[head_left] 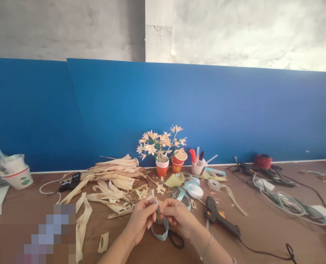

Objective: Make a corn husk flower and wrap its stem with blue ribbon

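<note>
In the middle of the head view, my left hand (145, 214) and my right hand (178, 216) meet fingertip to fingertip above the table. Both pinch a narrow light blue ribbon (163, 235), which hangs in a loop below the fingers. A small piece at the left fingertips is too small to make out. Close by on the right lies a black glue gun (219, 216). Just below my right hand is a black loop (176, 240). Beyond the hands stands a paper cup (162, 168) with pale husk flowers (154, 141) on green stems.
Dried corn husks (118, 176) spread over the left of the brown table. Ribbon and tape rolls (195, 190) lie behind my right hand, near a cup of pens (197, 168). Cables (286, 205) tangle at right. A blue panel (179, 99) borders the back.
</note>
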A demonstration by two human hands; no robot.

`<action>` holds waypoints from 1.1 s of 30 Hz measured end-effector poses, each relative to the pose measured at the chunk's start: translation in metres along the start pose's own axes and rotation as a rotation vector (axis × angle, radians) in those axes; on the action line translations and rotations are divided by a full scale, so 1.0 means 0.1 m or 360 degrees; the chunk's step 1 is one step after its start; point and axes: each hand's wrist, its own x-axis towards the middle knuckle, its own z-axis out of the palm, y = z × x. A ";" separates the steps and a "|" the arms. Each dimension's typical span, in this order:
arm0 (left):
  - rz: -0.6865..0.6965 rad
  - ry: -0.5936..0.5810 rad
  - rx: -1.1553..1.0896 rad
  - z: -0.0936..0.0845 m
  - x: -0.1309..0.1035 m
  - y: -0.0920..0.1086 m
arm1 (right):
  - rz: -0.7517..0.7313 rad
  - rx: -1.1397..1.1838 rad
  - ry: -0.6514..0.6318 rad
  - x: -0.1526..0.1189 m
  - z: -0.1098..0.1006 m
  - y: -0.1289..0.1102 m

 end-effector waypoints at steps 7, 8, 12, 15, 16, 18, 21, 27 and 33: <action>0.0092 0.0077 -0.0047 0.04 0.00 0.00 | -0.0071 -0.0083 0.0111 0.03 0.01 0.05; 0.0088 0.0099 -0.0042 0.04 -0.01 0.00 | -0.0072 -0.0094 0.0129 0.04 0.02 0.05; 0.0062 0.0142 -0.0069 0.05 -0.01 -0.01 | -0.0080 -0.0129 0.0199 0.06 0.02 0.08; 0.0087 0.0124 -0.0097 0.05 0.00 -0.04 | -0.0118 -0.0157 0.0271 0.07 0.03 0.09; 0.0106 0.0124 -0.0092 0.04 0.01 -0.05 | -0.0127 -0.0167 0.0292 0.06 0.04 0.09; 0.0142 0.0140 -0.0067 0.04 0.02 -0.07 | -0.0139 -0.0185 0.0322 0.05 0.06 0.08; 0.0171 0.0154 -0.0037 0.04 0.03 -0.08 | -0.0156 -0.0186 0.0323 0.03 0.09 0.06; 0.0170 0.0127 0.0024 0.04 0.01 -0.04 | -0.0074 0.0009 0.0175 0.00 0.09 0.04; 0.0148 0.0057 0.0064 0.06 -0.02 0.01 | 0.0049 0.0193 -0.0172 0.00 0.01 0.01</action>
